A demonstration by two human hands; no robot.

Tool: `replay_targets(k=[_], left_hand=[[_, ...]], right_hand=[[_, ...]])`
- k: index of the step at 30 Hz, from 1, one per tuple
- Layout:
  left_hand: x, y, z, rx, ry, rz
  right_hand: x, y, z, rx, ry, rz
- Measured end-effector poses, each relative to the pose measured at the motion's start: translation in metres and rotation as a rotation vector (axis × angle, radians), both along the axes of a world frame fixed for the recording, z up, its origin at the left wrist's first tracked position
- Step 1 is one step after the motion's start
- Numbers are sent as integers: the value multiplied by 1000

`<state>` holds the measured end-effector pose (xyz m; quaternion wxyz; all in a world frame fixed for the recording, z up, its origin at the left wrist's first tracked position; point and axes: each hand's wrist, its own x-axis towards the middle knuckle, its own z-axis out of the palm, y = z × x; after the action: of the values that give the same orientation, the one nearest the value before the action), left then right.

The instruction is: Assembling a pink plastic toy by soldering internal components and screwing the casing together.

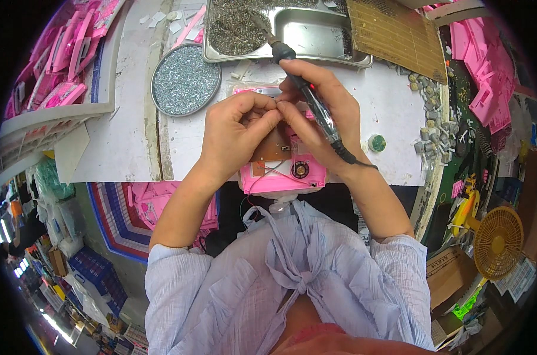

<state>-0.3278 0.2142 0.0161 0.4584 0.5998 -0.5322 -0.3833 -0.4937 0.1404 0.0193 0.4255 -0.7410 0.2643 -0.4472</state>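
My right hand (338, 112) grips a soldering iron (313, 99) with a dark handle, its tip pointing away to the upper left and its cord trailing over the wrist. My left hand (233, 127) is closed in a pinch, its fingertips meeting those of the right hand. Whatever is between them is too small to make out. Beneath both hands lies an opened pink plastic housing (280, 183). It carries a brown circuit board (271, 149), a small round speaker (300, 170) and thin wires. The hands hide the housing's middle.
A round dish (153, 89) of small screws stands to the left. Beyond is a metal tray (310, 32) with many small metal parts, beside corrugated cardboard (399, 35). At the right are a small green-topped pot (376, 142) and several grey parts (435, 133). Pink housings (67, 50) fill the left rack.
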Motion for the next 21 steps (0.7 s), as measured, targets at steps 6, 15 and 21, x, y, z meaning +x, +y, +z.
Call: replay_targets(k=[6, 15, 21], left_hand=[[1, 2, -11, 75, 316, 4], [1, -5, -5, 23, 121, 8], [-12, -1, -1, -83, -290, -24]], right_hand=[[-8, 3, -3, 117, 49, -24], [-27, 5, 8, -144, 136, -111], [-83, 12, 16, -93, 8, -199]])
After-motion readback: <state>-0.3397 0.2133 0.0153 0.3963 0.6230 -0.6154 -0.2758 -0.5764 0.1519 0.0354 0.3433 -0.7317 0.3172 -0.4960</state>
